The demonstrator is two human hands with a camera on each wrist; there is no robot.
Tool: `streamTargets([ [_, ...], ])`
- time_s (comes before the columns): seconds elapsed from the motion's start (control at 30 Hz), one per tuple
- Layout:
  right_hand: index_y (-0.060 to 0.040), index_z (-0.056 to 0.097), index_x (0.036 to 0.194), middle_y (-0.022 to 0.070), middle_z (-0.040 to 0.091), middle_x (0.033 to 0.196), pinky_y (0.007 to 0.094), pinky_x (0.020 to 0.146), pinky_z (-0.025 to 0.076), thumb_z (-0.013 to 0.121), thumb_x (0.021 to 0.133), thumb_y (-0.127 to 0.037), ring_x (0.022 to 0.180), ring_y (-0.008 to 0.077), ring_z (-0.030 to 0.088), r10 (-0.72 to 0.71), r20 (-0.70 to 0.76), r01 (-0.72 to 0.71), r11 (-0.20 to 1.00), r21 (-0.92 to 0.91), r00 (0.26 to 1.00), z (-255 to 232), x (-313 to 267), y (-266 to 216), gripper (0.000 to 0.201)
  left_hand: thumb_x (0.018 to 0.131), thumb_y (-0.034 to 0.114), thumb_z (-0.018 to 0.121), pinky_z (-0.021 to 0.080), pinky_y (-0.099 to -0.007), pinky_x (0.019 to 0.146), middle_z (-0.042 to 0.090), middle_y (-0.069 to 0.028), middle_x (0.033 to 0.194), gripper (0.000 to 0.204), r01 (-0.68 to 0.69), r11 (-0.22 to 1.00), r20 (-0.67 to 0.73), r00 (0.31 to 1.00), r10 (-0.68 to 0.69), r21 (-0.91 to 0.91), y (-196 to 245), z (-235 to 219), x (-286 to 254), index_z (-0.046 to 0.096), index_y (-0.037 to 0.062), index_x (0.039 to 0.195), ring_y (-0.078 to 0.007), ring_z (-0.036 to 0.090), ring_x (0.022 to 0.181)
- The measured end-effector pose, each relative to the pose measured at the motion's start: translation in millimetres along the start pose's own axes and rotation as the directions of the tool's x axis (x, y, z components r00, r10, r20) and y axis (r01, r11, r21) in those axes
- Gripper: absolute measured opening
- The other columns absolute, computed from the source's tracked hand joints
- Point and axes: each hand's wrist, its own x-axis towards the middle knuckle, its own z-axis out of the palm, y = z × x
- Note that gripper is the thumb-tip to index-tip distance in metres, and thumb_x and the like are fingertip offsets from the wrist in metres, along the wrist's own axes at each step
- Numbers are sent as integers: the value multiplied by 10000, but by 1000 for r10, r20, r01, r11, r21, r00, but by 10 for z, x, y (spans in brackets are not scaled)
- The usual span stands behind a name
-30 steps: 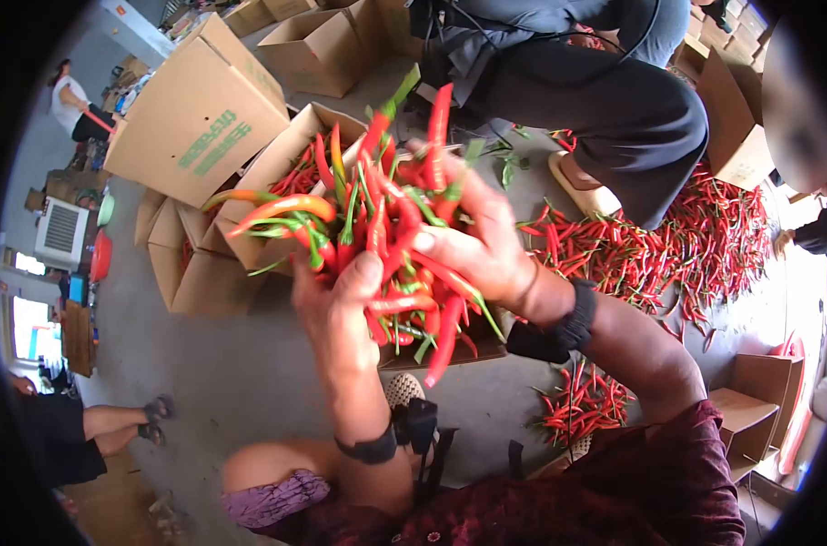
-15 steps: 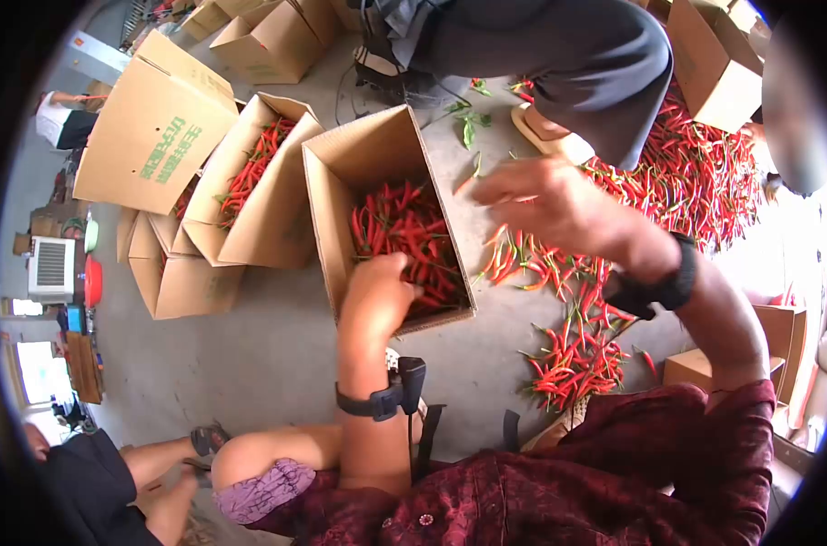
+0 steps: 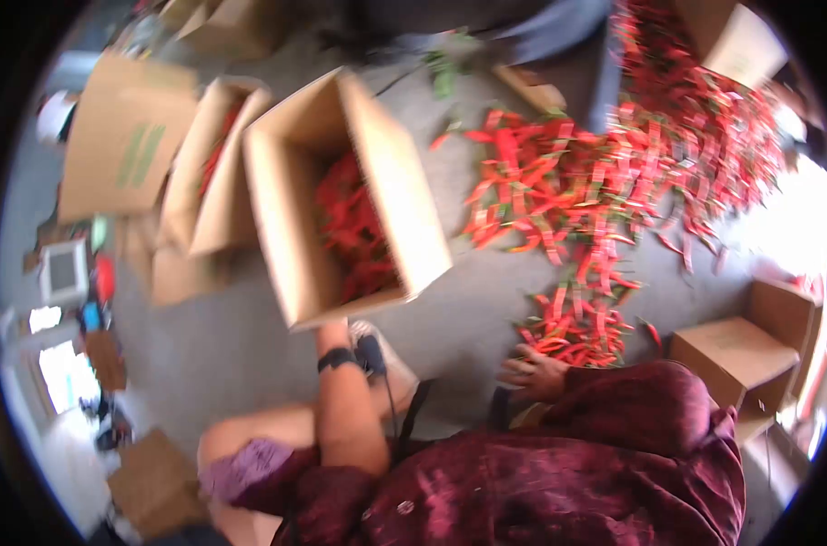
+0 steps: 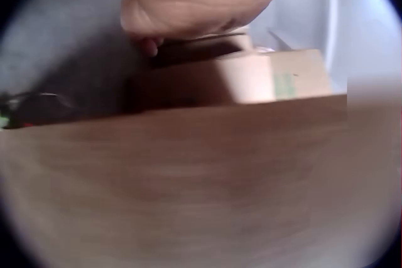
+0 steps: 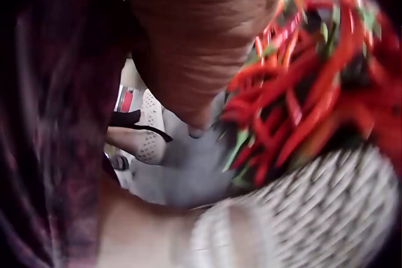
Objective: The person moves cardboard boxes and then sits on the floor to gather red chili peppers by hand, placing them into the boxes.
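A cardboard box [image 3: 400, 200] with red chili peppers [image 3: 352, 227] inside stands tilted at centre-left in the head view. My left hand [image 3: 332, 335] is at its near edge, mostly hidden by the box. In the left wrist view, that hand [image 4: 207, 1] is above a blurred cardboard wall [image 4: 188, 180]; its grip cannot be made out. My right hand [image 3: 536, 373] is low at the near edge of a small pepper pile [image 3: 577, 323], fingers extended. The right wrist view shows this hand [image 5: 201, 35] beside peppers [image 5: 301, 79], thumb pointing down.
More boxes [image 3: 122, 136] stand at the left, one holding peppers. A large pepper heap [image 3: 650, 155] spreads at upper right, near another person's dark-trousered leg [image 3: 559, 45]. An empty-looking box [image 3: 736, 355] is at right. A woven shoe [image 5: 314, 218] is beside the peppers.
Both hands have parted from the bunch of peppers they held. The box has shifted left and tilted, my left hand has moved to its near edge, and my right hand has come down to the small pile.
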Motion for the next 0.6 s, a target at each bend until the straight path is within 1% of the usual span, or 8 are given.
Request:
streamTargets([
  [0.07,-275,532,1175,50,339,1413,565,1093,169,526,794,-275,1334,284,255,80,22,-67,930,-361,997,249,-233,105,381,817,161,562,433,-395,821,563,-171,1110,354,-32,997,78,996,38,-68,-104,438,-189,545,-45,1105,-238,507,968],
  [0.13,-273,526,1175,62,342,1404,586,1091,155,558,776,-251,1317,305,271,169,-161,-177,984,-35,972,-95,-643,508,401,896,309,480,469,-391,800,590,-214,1088,412,65,989,137,989,-47,-130,-1081,1239,372,587,-63,1037,-269,572,970],
  [0.2,-287,514,1196,62,338,1405,608,1055,183,568,782,-256,1323,312,261,391,-192,-407,913,-45,900,-236,-868,785,419,807,163,627,475,-436,803,614,-264,1032,384,49,997,34,998,-50,52,-457,1241,-109,570,-147,1026,-375,600,926],
  [0.27,-265,518,1203,75,342,1397,618,1022,226,565,786,-233,1314,314,272,598,-270,-620,784,3,755,-402,-1067,951,421,853,294,560,423,-469,868,548,-327,1086,446,-471,842,-5,872,489,262,-579,1539,-376,563,-123,1011,-424,538,1025],
  [0.4,-227,558,1159,68,416,1326,540,1003,288,701,649,-249,1250,303,357,800,-557,-822,460,335,221,-757,-1362,777,530,778,228,644,364,-477,939,549,-320,1065,573,-442,875,173,894,413,199,-120,1577,-842,456,-154,1162,-428,519,1042],
  [0.47,-180,524,1202,99,418,1317,458,1006,315,735,637,-270,1244,311,362,822,-469,-804,23,594,-322,-586,-1396,499,610,758,216,657,315,-479,1000,481,-325,1189,647,-584,796,351,787,507,159,-81,1634,-1030,396,-136,1234,-427,461,1129],
  [0.53,-132,469,1246,165,406,1289,473,1000,316,706,705,-311,1210,355,377,656,-217,-600,-441,667,-723,-260,-1372,207,618,763,199,653,222,-498,1072,291,-323,1370,676,-806,591,453,539,710,33,-122,1780,-1437,354,-94,1294,-442,266,1288],
  [0.6,-105,453,1242,206,404,1285,481,982,342,705,716,-357,1224,366,373,484,225,-184,-661,728,-846,40,-1274,40,636,744,217,659,219,-490,1077,290,-288,1387,708,-918,359,596,195,779,-170,104,1793,-1726,346,-87,1302,-443,242,1301],
])
